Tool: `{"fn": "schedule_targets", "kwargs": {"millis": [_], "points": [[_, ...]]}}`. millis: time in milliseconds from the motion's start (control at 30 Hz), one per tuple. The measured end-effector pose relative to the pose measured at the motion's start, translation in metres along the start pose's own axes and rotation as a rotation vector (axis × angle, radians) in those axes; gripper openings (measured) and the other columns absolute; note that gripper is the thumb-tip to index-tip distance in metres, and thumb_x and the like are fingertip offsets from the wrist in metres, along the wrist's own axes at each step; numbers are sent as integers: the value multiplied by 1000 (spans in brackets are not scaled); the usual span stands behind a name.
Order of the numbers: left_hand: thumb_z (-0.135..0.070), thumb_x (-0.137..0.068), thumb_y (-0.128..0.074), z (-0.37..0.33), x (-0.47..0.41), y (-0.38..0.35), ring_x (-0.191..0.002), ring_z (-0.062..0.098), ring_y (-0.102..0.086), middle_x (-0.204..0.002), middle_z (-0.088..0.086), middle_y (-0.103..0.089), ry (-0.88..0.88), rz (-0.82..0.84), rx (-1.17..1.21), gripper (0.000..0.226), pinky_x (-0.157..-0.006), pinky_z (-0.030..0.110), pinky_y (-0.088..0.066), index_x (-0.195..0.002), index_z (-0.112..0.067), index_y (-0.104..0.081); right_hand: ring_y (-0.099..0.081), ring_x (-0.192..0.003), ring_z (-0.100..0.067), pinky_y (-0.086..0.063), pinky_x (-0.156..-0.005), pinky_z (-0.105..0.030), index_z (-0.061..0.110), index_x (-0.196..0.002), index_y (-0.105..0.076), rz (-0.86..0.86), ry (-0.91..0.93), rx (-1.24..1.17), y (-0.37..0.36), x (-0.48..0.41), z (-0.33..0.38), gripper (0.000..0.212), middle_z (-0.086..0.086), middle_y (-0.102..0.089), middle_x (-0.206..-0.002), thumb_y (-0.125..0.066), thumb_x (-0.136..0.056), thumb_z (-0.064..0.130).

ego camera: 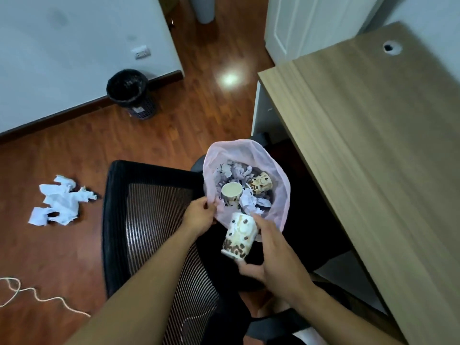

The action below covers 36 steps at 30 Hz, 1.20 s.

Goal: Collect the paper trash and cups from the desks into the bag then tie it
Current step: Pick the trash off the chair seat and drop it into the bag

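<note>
Two cups already sit in the pink bag on the crumpled paper. A third cup is in my right hand, fingers curled round its side, tipped just over the bag's near rim. Meanwhile my left hand pinches the rim to hold the mouth open. The cup looks like thin, light paper that crushes easily, so I'd grip loosely mid-wall. The bag film seems floppy and slick, best grabbed bunched at the rim. Loose paper lies on the floor, well apart from the bench.
</note>
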<state>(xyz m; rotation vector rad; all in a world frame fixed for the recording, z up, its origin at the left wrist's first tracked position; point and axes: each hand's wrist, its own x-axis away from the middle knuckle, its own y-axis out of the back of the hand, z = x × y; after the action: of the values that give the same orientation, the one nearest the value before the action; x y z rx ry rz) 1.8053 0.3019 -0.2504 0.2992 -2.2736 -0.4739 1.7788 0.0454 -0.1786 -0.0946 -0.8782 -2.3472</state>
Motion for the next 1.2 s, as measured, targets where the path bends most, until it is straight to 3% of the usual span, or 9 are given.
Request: {"fn": "schedule_targets", "kwargs": {"millis": [200,333,533,633,733,833,1000,1133,1200], "points": [[-26,-108,-62,-5,20,8,-79,27,-73,-80,-1,-76,8,3,-46,29,-86,53,-63,-82,-22,-74,-52,-141,-24,-56,-105,-51,29,-162,-31,-169,-186,109,22,-55,13,108,0,-51,-155,-72,-78,84],[-26,-105,-60,-5,24,15,-90,34,-79,-92,7,-81,19,30,-52,22,-88,54,-65,-102,-20,-81,-39,-153,-34,-47,-112,-58,21,-165,-32,-210,-240,411,18,-80,18,122,-10,-39,-167,-51,-75,101],[-35,-108,-60,3,10,24,-84,33,-80,-83,7,-81,-3,26,-84,28,-86,56,-66,-93,-19,-79,-34,-155,-40,-39,-117,-61,24,-170,-24,-354,-483,340,33,-115,9,90,-18,-28,-171,-71,-98,52],[-33,-110,-60,-3,15,26,-85,30,-79,-87,6,-81,-11,28,-113,27,-87,54,-66,-95,-19,-78,-54,-139,-40,-45,-110,-60,23,-163,-36,-256,-666,218,45,-129,-6,74,-18,-54,-151,-68,-101,45],[-31,-110,-61,-12,21,32,-84,29,-80,-87,8,-81,-24,29,-132,26,-87,51,-67,-95,-17,-77,-71,-107,-41,-57,-96,-49,17,-113,-70,-308,-713,105,52,-132,-17,26,-13,-75,-109,-61,-104,40],[-29,-110,-62,-24,21,46,-83,28,-80,-87,8,-81,-47,34,-143,25,-86,50,-67,-95,-16,-78,-71,-85,-38,-49,-70,-36,16,-77,-64,-412,-686,-18,58,-130,-13,30,-6,-69,-80,-60,-105,28],[-34,-107,-66,-68,11,98,-80,29,-79,-84,6,-80,-181,-22,-221,27,-81,53,-67,-91,-15,-77,-59,-79,-31,-33,-69,-32,10,-93,-76,-531,-533,-48,95,-122,24,21,-5,-71,-83,-62,-105,19],[-32,-107,-68,-141,39,137,-79,30,-81,-85,5,-82,-277,2,-62,24,-83,49,-68,-93,-15,-78,-47,-63,-23,-30,-62,-40,9,-71,-57,-592,-356,-51,148,-94,60,36,0,-55,-61,-65,-103,21],[-30,-109,-67,-177,60,149,-82,22,-77,-90,2,-81,-346,78,50,23,-79,37,-65,-100,-12,-78,-43,-55,-9,-35,-58,-35,9,-73,-65,-667,-329,-187,179,-73,77,35,8,-51,-53,-67,-104,24]]}}
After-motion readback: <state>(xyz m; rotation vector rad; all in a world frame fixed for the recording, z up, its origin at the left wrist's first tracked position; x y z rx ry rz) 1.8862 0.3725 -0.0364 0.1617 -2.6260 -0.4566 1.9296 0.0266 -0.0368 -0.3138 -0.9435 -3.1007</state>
